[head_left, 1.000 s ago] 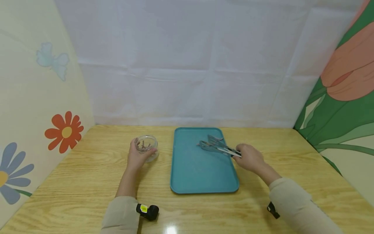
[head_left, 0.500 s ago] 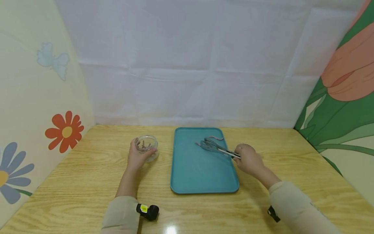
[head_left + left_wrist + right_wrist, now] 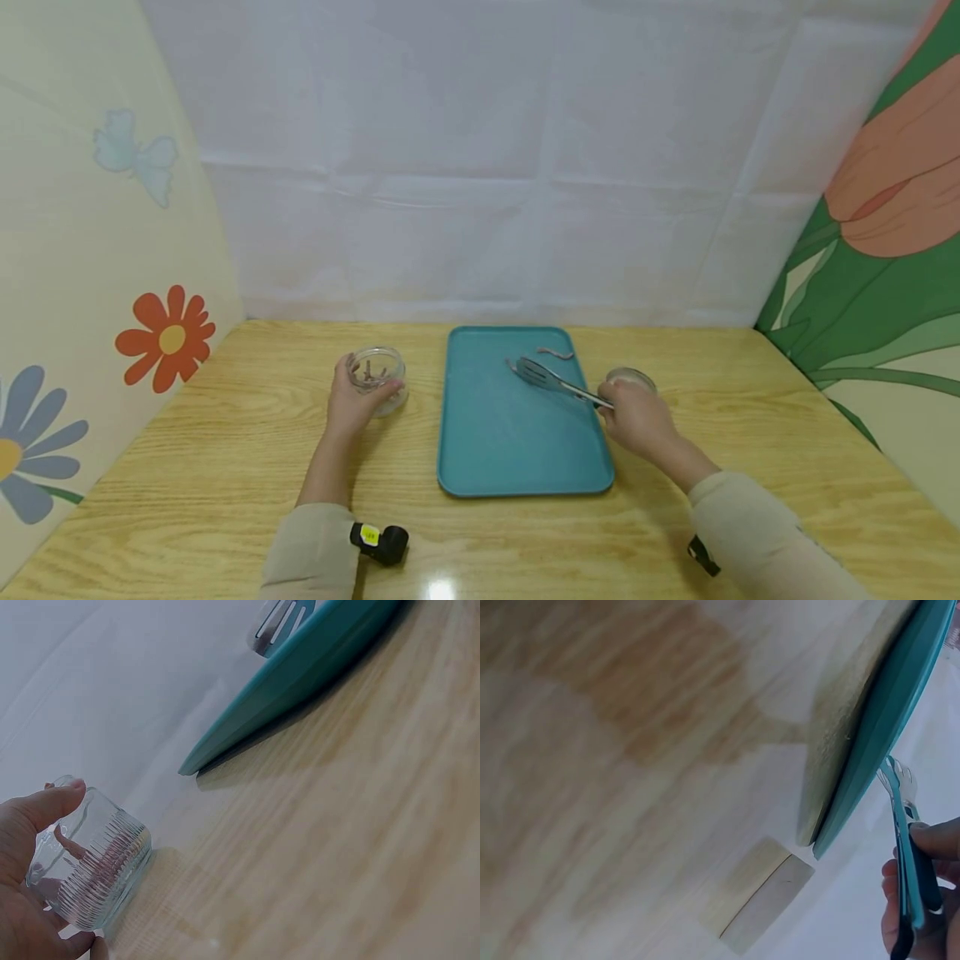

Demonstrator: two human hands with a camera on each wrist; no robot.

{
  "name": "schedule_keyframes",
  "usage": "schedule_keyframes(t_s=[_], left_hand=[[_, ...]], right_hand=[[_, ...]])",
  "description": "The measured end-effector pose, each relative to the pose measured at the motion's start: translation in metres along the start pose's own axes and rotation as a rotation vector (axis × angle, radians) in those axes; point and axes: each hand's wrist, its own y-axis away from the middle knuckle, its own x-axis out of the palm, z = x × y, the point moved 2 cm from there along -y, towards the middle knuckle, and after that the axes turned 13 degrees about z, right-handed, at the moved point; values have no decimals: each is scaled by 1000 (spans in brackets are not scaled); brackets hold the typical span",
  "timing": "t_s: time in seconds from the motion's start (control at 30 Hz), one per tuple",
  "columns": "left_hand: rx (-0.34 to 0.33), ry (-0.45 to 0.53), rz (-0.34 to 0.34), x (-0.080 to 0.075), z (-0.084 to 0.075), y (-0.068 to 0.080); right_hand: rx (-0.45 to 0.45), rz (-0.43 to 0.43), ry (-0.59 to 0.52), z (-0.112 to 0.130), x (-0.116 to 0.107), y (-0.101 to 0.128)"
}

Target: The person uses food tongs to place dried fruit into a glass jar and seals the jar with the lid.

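On the counter (image 3: 517, 546) I count one tray (image 3: 517, 450), one jar (image 3: 389, 406), one pair of tongs (image 3: 567, 387), and two hands. The jar stands just to the left of the tray, apart from it. It is of clear glass, with ribbed lower walls, and it contains several thin brownish pieces (image 3: 369, 372); they overlap, so I cannot tell their exact number. The left hand (image 3: 358, 404) grips this jar, its thumb and fingers curled round the glass. The tray is blue, and two thin pinkish strips are seen with it: one strip (image 3: 555, 353) lies near the tray's far right corner, the other strip (image 3: 510, 363) shows at the tips of the tongs. If the tongs pinch it, I cannot tell. The right hand (image 3: 637, 417), at the right edge of the tray, has its fingers closed round the tongs' handles, and the tips point over the tray's far half. One round object (image 3: 641, 375), partly hidden behind this hand, is to the right of the tray.
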Motion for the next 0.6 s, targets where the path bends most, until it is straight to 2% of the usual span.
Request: schedule_keyframes(t_s=[0.6], left_hand=[[3, -12, -5, 0, 1, -1]], right_hand=[[44, 37, -32, 2, 4, 2]])
